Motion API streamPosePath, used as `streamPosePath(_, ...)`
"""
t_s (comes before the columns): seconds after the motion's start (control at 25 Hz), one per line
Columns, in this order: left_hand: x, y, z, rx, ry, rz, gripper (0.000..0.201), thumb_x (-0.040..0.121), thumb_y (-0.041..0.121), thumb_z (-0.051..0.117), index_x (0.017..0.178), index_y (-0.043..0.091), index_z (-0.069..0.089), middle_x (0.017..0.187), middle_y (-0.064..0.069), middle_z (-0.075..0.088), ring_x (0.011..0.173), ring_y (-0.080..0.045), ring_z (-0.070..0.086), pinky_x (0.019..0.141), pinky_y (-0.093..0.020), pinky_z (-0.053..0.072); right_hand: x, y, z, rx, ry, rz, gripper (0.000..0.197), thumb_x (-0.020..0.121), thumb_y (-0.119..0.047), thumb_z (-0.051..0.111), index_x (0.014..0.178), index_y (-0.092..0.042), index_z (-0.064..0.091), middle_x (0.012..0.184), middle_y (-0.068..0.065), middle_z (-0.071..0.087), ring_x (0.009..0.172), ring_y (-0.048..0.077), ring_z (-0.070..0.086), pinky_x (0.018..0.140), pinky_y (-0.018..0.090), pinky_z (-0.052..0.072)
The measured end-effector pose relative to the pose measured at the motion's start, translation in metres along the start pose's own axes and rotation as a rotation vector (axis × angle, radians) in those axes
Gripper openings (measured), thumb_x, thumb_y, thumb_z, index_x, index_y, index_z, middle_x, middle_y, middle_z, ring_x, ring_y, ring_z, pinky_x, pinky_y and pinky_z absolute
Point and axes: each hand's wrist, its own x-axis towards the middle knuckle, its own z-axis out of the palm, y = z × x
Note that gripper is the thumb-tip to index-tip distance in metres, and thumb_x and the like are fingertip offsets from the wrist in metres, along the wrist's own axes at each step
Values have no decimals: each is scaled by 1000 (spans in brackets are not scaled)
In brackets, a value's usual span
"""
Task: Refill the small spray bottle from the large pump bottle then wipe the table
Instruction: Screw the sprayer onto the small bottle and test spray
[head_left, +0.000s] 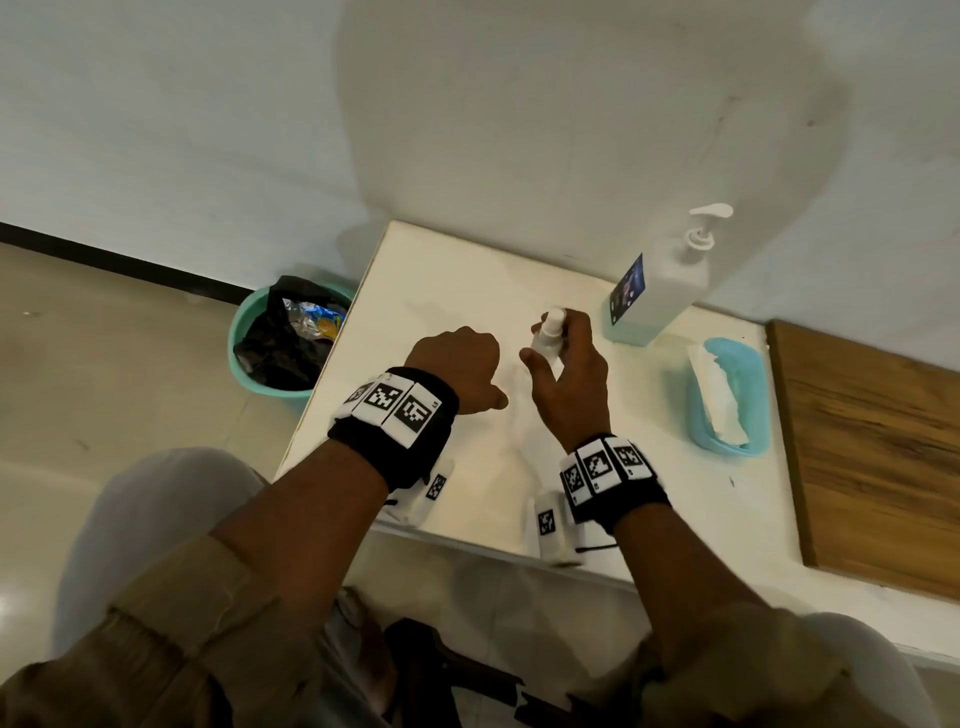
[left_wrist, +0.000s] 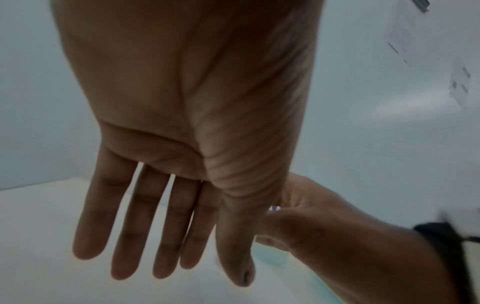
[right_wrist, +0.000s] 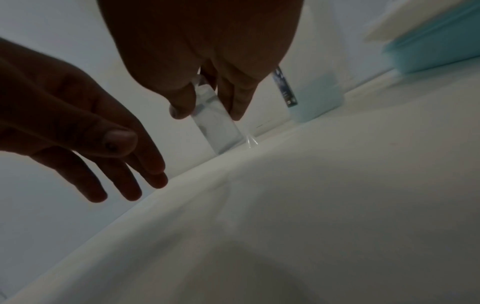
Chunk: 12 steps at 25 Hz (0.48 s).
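Observation:
My right hand (head_left: 550, 343) grips the small clear spray bottle (head_left: 548, 330) near the middle of the white table (head_left: 457, 280), its white top pointing up. In the right wrist view the thumb and fingers pinch the spray bottle (right_wrist: 221, 125), whose base is at the table top. My left hand (head_left: 452, 364) hovers just left of it, holding nothing. The left wrist view shows the left hand (left_wrist: 166, 257) with fingers straight. The large pump bottle (head_left: 660, 291) stands upright behind the right hand, against the wall, with pale blue liquid low inside.
A blue tray (head_left: 753, 374) holding a white tissue (head_left: 719, 400) sits right of the hands. A wooden board (head_left: 872, 457) lies at the far right. On the floor left of the table stands a teal bin (head_left: 244, 374) lined with a black bag. A small clear piece (right_wrist: 250, 142) stands beside the spray bottle.

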Motion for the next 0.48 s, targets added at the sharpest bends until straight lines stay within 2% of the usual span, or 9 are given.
streamPosePath(0.2, 2, -3, -13, -43, 105, -30, 42, 86, 45, 66, 117, 17, 61, 114, -5, 63, 102, -26, 63, 82, -35, 49, 61, -14, 34, -60, -52, -54, 34, 76, -18, 72, 101, -17, 49, 92, -5, 65, 81, 15, 63, 68, 30, 51)
streamPosePath(0.28, 1, -6, -17, -62, 124, -56, 40, 87, 43, 66, 117, 17, 61, 113, -6, 62, 101, -26, 63, 80, -35, 48, 82, -12, 46, -89, -52, -53, 37, 75, -14, 75, 101, -14, 49, 90, -3, 65, 78, 16, 61, 67, 30, 49)
streamPosePath(0.4, 1, -10, -20, -80, 138, -60, 38, 88, 41, 64, 117, 16, 59, 114, -6, 61, 100, -26, 62, 77, -33, 46, 103, -6, 58, -136, -76, -30, 39, 76, -10, 76, 105, -9, 50, 89, -3, 62, 76, 15, 56, 67, 25, 40)
streamPosePath(0.48, 2, -11, -20, -95, 152, -51, 38, 89, 41, 63, 118, 17, 58, 115, -6, 61, 101, -26, 62, 78, -33, 45, 110, -2, 65, -163, -79, -17, 41, 76, -13, 76, 107, -8, 50, 90, -2, 62, 78, 17, 56, 68, 26, 40)
